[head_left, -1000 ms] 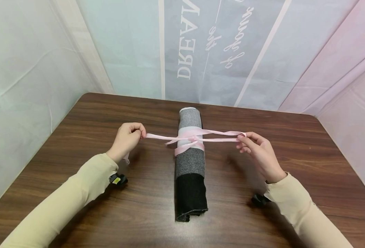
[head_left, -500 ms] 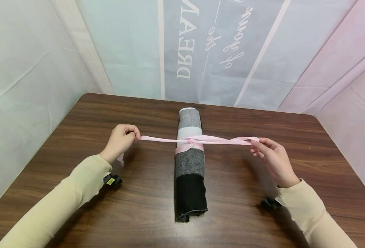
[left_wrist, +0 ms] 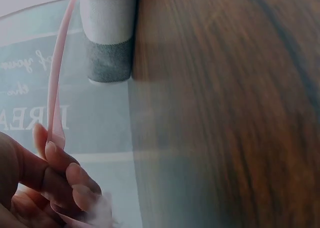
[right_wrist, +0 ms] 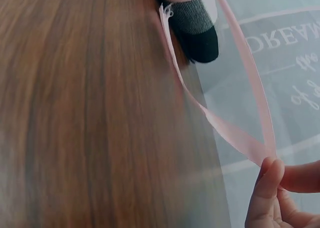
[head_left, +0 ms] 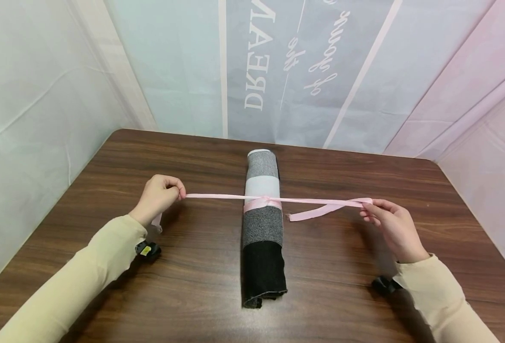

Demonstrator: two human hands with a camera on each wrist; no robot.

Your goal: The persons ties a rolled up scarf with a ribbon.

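A rolled-up cloth (head_left: 264, 267) with grey, white and black bands lies lengthwise at the middle of the table. Round its white and dark grey part runs a pink ribbon (head_left: 218, 196), knotted on top. My left hand (head_left: 156, 197) pinches one ribbon tail, which stretches taut to the knot; its end hangs below the hand. My right hand (head_left: 394, 231) pinches the other tail between thumb and fingers, also taut. In the right wrist view, that ribbon (right_wrist: 250, 60) doubles back from the fingertips, and its frayed end hangs free towards the roll.
The dark wood table (head_left: 184, 295) has rounded far corners. Behind it hangs a pale blue-grey backdrop (head_left: 184, 71) with mirrored lettering, and pale sheets close both sides. A black device (head_left: 148, 250) shows below the left sleeve, another (head_left: 385, 285) below the right.
Both hands have drawn apart, left hand leftward and right hand rightward and nearer. The ribbon loop has pulled through to a tight knot, and its short end has slid off the roll to the right.
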